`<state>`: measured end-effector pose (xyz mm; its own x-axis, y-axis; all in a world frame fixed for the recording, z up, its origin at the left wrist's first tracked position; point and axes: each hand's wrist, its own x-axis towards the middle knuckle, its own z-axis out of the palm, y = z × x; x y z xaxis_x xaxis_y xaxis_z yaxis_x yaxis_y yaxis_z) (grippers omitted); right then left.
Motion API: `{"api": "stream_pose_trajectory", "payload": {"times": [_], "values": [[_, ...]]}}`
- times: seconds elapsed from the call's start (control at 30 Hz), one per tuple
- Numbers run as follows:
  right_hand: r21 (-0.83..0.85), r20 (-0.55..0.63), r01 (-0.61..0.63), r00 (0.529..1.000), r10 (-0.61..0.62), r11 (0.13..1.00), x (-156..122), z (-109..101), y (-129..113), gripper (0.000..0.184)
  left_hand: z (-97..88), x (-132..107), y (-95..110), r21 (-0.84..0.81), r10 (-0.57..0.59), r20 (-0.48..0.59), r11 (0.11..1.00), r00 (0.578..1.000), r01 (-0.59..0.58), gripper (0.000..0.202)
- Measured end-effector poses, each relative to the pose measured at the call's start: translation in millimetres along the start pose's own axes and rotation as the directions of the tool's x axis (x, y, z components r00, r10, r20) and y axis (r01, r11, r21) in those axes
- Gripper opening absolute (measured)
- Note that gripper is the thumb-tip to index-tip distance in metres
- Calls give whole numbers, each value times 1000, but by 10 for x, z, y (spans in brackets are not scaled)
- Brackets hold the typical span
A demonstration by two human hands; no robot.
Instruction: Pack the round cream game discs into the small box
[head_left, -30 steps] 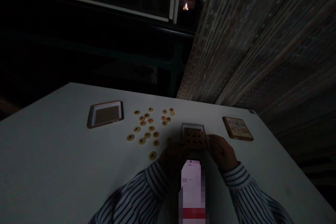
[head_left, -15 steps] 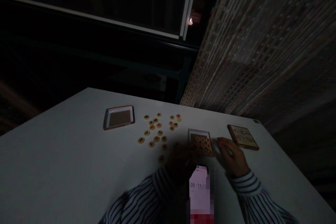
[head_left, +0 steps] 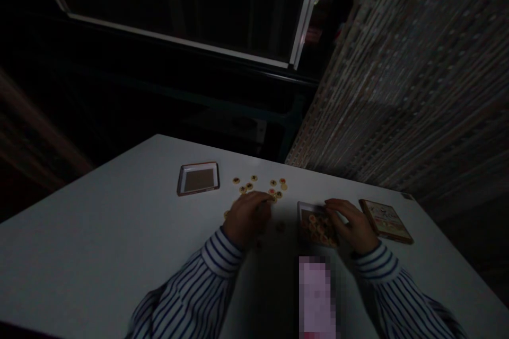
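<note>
Round, pale xiangqi pieces point(head_left: 254, 178) with black or red characters, scattered at one o'clock from the left hand point(head_left: 247, 218), its fingers curled, any grip unclear, more pieces jumbled in an open box point(head_left: 300, 217) at three o'clock, right hand point(head_left: 355, 226) at its rim, fingers half-bent, hold unclear

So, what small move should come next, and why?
Perhaps the left grip should take one of the loose, round, yellowish pieces: it is close by them, though whether it holds one is unclear. The right grip is at the right side of the shallow, pale-walled rectangular box, partly filled with such pieces.
</note>
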<state>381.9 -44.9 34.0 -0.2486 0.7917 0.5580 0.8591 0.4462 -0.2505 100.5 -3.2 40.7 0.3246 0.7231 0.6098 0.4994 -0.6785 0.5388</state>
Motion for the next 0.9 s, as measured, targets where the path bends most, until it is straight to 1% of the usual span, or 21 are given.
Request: {"api": "stream_pose_trajectory", "payload": {"times": [0.07, 0.13, 0.2, 0.27, 0.37, 0.43, 0.57, 0.63, 0.73, 0.8, 0.9], "values": [[4, 18, 22, 1000, -22, 1000, 105, 22, -46, 18, -186, 94, -126, -9, -104, -25, 995, 994, 104, 21], [-7, 54, 35, 998, -34, 999, 211, 50, -96, 17, -336, 174, -260, -6, -218, -55, 976, 975, 218, 25], [-26, 96, 37, 995, -34, 999, 320, 88, -150, 17, -425, 226, -397, -5, -290, -94, 957, 952, 291, 28], [-31, 137, 39, 990, -34, 999, 430, 143, -205, 17, -445, 240, -522, 6, -324, -100, 945, 941, 326, 30], [-13, 171, 47, 984, -44, 999, 590, 247, -273, 17, -376, 201, -660, -10, -378, -115, 925, 919, 380, 32], [-11, 190, 39, 981, -36, 999, 690, 307, -295, 18, -294, 158, -718, -29, -394, -100, 919, 914, 393, 32], [17, 191, -11, 982, 8, 1000, 882, 348, -273, 19, -134, 97, -793, 3, -351, -43, 936, 935, 352, 31], [44, 210, -25, 978, 15, 999, 976, 340, -249, 20, -79, 82, -821, 52, -305, -21, 951, 952, 305, 32], [39, 254, -33, 967, 22, 999, 1113, 362, -245, 21, -35, 63, -857, 139, -248, 17, 960, 969, 244, 34], [25, 300, -28, 954, 19, 999, 1194, 432, -282, 22, -26, 45, -879, 184, -243, 30, 955, 969, 234, 35], [-9, 379, 4, 926, -1, 1000, 1286, 620, -391, 22, -31, 15, -906, 215, -274, 27, 941, 961, 262, 37]]}}
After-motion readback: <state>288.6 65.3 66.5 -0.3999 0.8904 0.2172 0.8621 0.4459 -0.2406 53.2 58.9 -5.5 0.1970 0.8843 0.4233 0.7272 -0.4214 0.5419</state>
